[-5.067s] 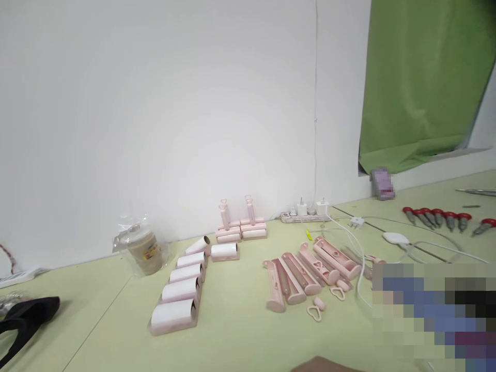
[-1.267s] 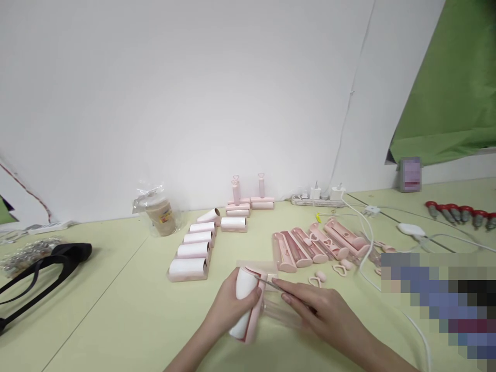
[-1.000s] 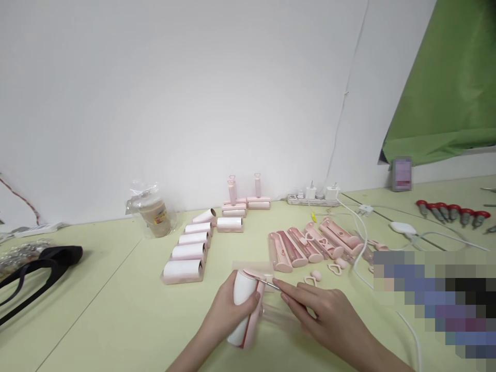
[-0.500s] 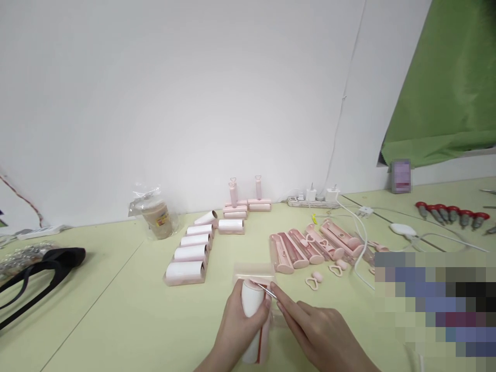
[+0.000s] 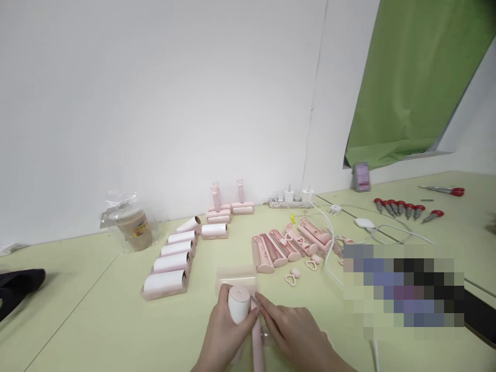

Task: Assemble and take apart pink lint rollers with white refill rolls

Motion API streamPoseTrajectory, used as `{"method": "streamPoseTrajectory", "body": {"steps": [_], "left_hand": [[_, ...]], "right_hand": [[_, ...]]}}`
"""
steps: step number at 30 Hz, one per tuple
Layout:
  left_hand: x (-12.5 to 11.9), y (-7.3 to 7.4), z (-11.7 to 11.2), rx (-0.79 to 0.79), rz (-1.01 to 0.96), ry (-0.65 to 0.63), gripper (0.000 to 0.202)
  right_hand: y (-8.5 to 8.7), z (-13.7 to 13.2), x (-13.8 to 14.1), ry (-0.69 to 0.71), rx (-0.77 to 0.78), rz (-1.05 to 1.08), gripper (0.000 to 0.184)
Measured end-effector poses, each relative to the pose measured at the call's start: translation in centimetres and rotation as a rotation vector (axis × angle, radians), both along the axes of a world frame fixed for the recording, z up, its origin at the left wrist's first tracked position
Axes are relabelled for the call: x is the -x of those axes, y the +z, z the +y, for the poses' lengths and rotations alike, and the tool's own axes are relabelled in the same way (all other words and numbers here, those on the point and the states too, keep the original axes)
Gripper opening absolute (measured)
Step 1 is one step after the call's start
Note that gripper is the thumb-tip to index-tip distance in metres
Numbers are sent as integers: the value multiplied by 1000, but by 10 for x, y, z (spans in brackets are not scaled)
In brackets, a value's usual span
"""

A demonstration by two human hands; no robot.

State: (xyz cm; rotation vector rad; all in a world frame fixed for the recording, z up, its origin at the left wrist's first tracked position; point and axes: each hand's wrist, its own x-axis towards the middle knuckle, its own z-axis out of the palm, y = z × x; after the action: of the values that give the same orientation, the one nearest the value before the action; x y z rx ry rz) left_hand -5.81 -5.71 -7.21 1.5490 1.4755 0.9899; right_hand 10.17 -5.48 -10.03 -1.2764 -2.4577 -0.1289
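My left hand [image 5: 219, 338] is wrapped round a white lint roll in a pink holder [image 5: 239, 304], held upright at the bottom middle of the view. My right hand [image 5: 296, 336] pinches a thin metal tool [image 5: 254, 298] whose tip touches the top edge of the roll. A clear pinkish cover [image 5: 236, 274] lies on the table just behind the roll. The holder's pink body [image 5: 257, 349] runs down between my hands.
A row of white rolls in pink trays [image 5: 169, 262] lies to the left. Pink handle shells [image 5: 287, 245] and heart-shaped rings [image 5: 290, 280] lie to the right, near a white cable [image 5: 329, 248]. A bagged cup [image 5: 132, 227], red-handled screwdrivers [image 5: 399, 208] and a power strip [image 5: 289, 202] stand farther back.
Both hands came into view holding the roll and the tool. Over the last second the roll has tipped more upright and come closer to me; the view has shifted right.
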Motion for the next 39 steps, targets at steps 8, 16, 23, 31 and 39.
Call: {"method": "streamPoseTrajectory", "body": {"steps": [8, 16, 23, 31, 39], "left_hand": [[17, 14, 6, -102, 330, 15, 22], [20, 18, 6, -117, 343, 47, 17], [21, 22, 3, -108, 289, 42, 16], [-21, 41, 59, -244, 254, 19, 20], [-59, 37, 108, -282, 86, -14, 27]], "right_hand": [[34, -1, -7, 52, 194, 365, 28], [36, -4, -8, 166, 148, 322, 33], [33, -6, -8, 156, 164, 303, 34], [39, 26, -39, -222, 86, 394, 38], [44, 71, -74, -333, 227, 702, 28]]}}
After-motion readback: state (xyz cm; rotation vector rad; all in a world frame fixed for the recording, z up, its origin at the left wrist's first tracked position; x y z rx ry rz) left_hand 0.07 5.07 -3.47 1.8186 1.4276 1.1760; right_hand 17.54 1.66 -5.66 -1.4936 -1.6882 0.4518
